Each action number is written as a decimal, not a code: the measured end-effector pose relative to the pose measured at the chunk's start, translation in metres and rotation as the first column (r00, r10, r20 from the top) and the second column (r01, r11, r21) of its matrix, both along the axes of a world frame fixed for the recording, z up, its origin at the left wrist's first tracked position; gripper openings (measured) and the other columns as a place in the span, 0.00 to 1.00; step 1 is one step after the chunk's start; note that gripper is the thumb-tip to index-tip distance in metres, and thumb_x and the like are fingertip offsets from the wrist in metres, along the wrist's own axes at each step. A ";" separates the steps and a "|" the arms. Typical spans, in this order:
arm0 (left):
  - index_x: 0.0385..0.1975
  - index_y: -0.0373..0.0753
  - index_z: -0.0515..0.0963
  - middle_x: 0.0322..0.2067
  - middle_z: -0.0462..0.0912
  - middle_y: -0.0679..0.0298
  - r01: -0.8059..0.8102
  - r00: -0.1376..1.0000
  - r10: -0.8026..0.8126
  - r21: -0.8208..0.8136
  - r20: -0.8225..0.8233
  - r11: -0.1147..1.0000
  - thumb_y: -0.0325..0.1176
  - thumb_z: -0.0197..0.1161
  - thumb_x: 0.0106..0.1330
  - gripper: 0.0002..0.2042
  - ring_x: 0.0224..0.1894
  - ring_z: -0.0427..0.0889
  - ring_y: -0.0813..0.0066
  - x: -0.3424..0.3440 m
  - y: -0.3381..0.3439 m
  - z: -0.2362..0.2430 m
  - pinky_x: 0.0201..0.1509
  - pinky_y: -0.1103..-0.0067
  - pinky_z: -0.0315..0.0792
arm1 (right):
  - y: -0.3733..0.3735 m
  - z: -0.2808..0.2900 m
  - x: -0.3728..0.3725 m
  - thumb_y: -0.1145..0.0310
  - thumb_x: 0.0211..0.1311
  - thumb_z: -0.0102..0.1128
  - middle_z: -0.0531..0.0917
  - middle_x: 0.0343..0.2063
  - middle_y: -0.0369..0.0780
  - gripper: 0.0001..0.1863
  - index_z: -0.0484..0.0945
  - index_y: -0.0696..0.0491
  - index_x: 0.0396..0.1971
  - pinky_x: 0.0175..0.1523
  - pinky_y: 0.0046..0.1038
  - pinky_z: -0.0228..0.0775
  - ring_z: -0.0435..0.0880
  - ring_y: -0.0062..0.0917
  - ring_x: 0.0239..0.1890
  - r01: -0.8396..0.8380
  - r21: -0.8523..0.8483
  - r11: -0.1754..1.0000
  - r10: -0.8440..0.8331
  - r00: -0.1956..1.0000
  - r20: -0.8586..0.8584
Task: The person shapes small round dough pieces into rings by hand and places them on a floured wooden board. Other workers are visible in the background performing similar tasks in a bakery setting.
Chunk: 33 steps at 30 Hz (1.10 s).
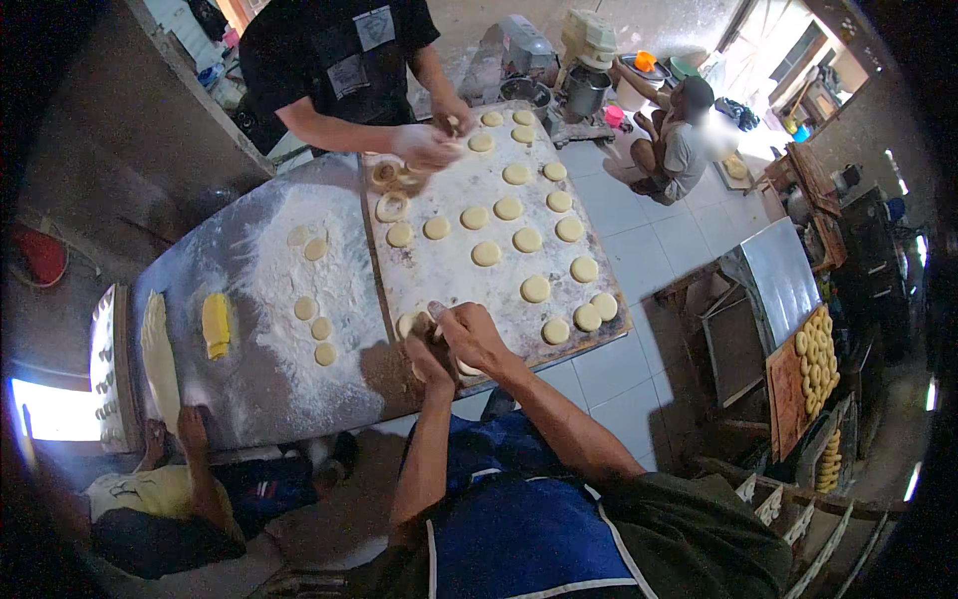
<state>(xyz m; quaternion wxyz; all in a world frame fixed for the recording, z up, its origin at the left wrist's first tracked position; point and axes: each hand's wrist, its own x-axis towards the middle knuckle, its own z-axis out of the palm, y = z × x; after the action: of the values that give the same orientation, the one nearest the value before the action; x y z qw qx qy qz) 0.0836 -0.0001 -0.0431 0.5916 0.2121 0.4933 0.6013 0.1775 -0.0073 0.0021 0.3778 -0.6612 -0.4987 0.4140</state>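
My left hand and my right hand meet over the near edge of a floured board. Both have their fingers curled in around a small piece of dough, mostly hidden by them; only a pale bit shows between. Right beside my left hand lies a dough round, partly covered. Another pale dough piece peeks out under my right wrist. Several flat dough rounds are spread over the board. Dough rings sit at its far left, near a co-worker's hands.
Left of the board, a dark table carries flour, dough rounds, a yellow block and a long dough strip. Another person works at its near left corner. Someone squats at the back right. Dough rings fill a tray at right.
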 end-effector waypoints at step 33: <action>0.41 0.44 0.80 0.40 0.80 0.58 0.606 0.186 0.131 0.219 -0.974 0.765 0.40 0.63 0.62 0.11 0.47 0.76 0.55 -0.061 0.061 -0.002 0.53 0.58 0.64 | -0.009 -0.034 0.122 0.66 0.48 0.67 0.83 0.24 0.51 0.11 0.81 0.59 0.28 0.35 0.41 0.75 0.84 0.44 0.29 0.166 0.046 0.985 -0.159 0.780 0.605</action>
<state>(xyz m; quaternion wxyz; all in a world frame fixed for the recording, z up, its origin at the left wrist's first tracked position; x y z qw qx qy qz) 0.0230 0.0608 -0.0450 0.1533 0.7801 0.4990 0.3448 0.2992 -0.0167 -0.0317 0.2293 -0.8011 -0.5325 0.1489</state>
